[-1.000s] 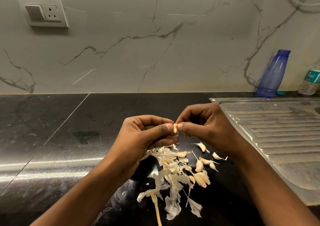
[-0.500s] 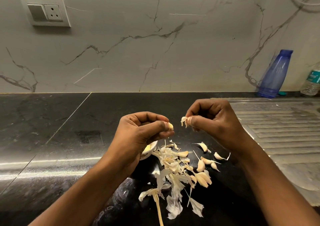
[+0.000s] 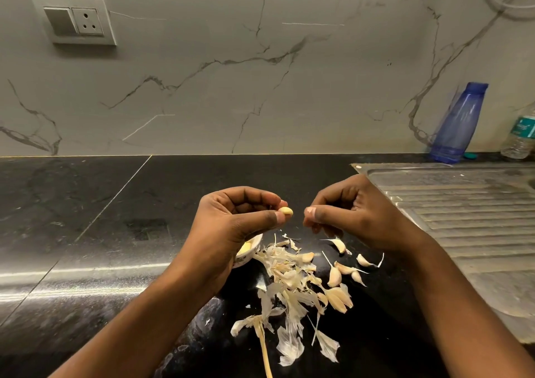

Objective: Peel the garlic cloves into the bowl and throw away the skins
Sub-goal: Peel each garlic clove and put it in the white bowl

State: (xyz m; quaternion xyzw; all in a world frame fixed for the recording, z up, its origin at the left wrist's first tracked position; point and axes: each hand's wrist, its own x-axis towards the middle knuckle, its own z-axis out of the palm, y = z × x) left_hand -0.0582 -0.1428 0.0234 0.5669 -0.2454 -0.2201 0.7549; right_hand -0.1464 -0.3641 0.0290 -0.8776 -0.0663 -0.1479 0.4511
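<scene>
A left hand (image 3: 231,227) pinches a peeled garlic clove (image 3: 285,211) between thumb and fingers above a black bench (image 3: 144,204). The right hand (image 3: 353,212) curls thumb to fingertips; I cannot tell if it holds anything. A small bowl (image 3: 252,253) sits under the left hand, beside loose skins (image 3: 286,276) and unpeeled cloves (image 3: 334,276).

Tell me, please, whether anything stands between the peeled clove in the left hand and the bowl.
Nothing separate shows. The left hand pinches the peeled clove, and the bowl sits beneath that hand's heel, partly hidden by it. The loose skins lie beside the bowl.
</scene>
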